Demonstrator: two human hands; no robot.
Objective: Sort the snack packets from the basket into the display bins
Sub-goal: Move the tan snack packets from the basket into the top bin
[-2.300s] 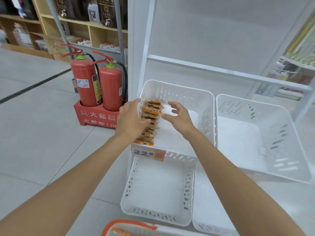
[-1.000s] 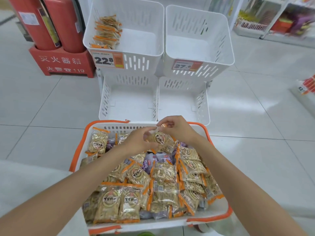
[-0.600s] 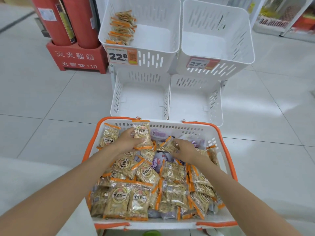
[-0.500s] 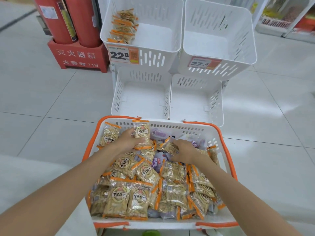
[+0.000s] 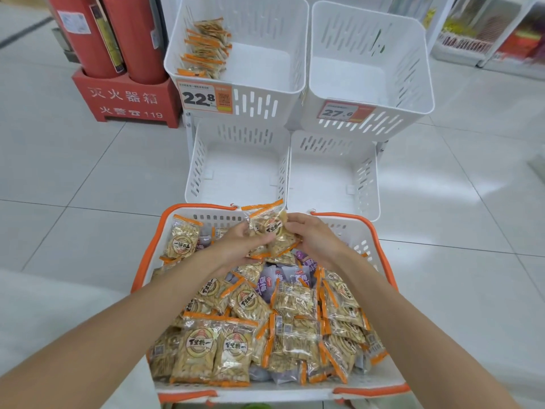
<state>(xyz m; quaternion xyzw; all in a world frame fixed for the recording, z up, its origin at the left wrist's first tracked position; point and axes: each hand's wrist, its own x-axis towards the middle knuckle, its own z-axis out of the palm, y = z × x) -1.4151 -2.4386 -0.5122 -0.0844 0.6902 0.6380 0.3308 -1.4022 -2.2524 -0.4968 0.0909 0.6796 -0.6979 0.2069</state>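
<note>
Presently, fingers of left hand (image 5: 236, 246) and right hand (image 5: 317, 240) clamp orange-trimmed packets (image 5: 269, 230) above the basket (image 5: 147, 255). Slick wrappers could slide free mid-carry.

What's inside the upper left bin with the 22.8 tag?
A row of orange-edged snack packets stands along the left wall of the bin; the rest of its floor shows bare white. The front wall hides the nearest packet's lower edge.
</note>
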